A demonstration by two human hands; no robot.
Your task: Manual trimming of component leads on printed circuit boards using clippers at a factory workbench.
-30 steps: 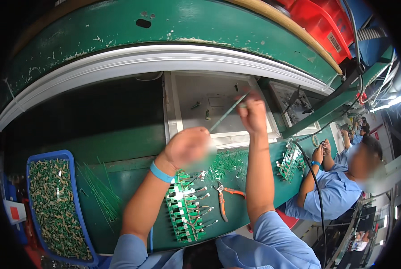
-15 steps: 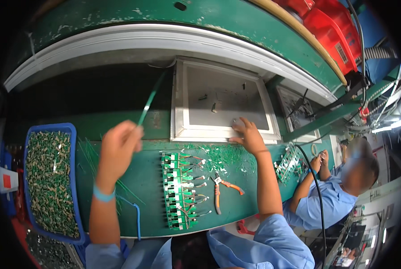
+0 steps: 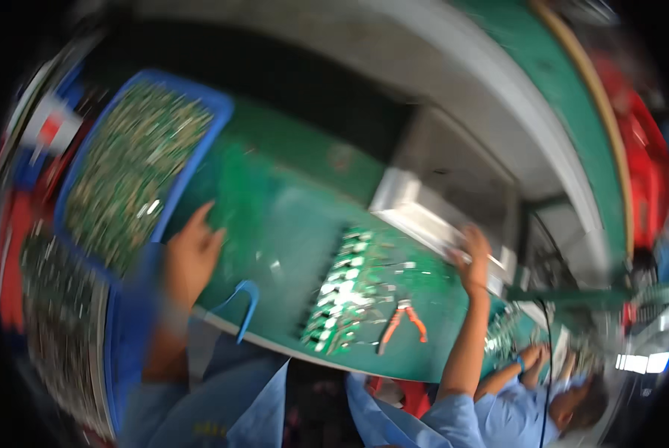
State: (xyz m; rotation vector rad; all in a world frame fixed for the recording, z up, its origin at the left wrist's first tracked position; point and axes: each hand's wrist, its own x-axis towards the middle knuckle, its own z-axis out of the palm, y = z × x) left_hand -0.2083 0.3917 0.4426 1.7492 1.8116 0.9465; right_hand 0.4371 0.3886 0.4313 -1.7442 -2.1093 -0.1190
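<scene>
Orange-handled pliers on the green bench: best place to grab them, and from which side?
Take the pliers by the two orange handles, coming from above on the near-edge side. The handles splay apart toward the near edge, with bare mat between and around them, while the metal nose points up at the row of circuit boards, which crowds that end. Motion blur hides finer detail.

I see light blue short sleeves on both arms, loose cloth bunched near the lower edge. My left hand (image 3: 191, 254) and right hand (image 3: 475, 261) are bare; the blur may hide a blue band at the left wrist.
</scene>
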